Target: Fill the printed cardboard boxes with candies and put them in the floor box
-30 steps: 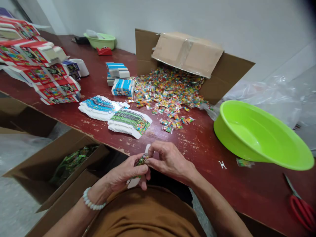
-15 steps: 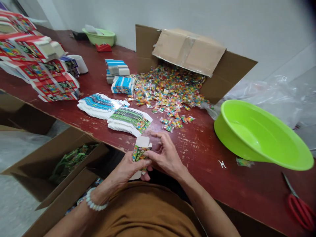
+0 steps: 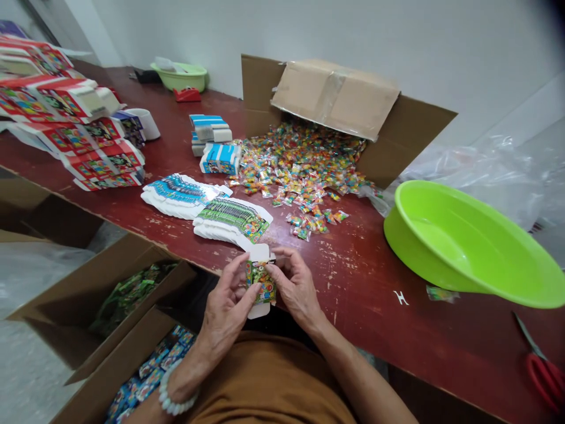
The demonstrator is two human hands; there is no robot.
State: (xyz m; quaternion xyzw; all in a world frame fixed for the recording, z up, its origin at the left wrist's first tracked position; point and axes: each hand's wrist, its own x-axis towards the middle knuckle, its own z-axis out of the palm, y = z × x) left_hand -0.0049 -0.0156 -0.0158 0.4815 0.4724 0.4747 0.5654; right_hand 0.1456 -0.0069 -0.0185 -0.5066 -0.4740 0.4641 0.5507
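A small green printed carton (image 3: 262, 281) with white flaps sticking out at its top and bottom is between my hands, at the table's front edge. My left hand (image 3: 229, 297) grips its left side, thumb across the printed front. On the right side my right hand (image 3: 296, 287) holds it, thumb on the front and index finger by the top flap. Just beyond lies a fanned stack of flat green cartons (image 3: 233, 219), overlapping a fan of flat blue cartons (image 3: 176, 194). Small wrapped candies (image 3: 304, 171) spill from a tipped cardboard box (image 3: 335, 94) behind.
A lime-green basin (image 3: 468, 247) stands at right, near red-handled scissors (image 3: 545, 377) and one loose candy packet (image 3: 441, 294). Red cartons (image 3: 101, 156) are piled at left. Below the table's left edge, open boxes hold green packets (image 3: 132, 291) and blue packs (image 3: 150, 371).
The carton has turned more upright and faces me more squarely, having moved slightly right. My left fingers have shifted up along its side. The whole view has dropped a little in the frame.
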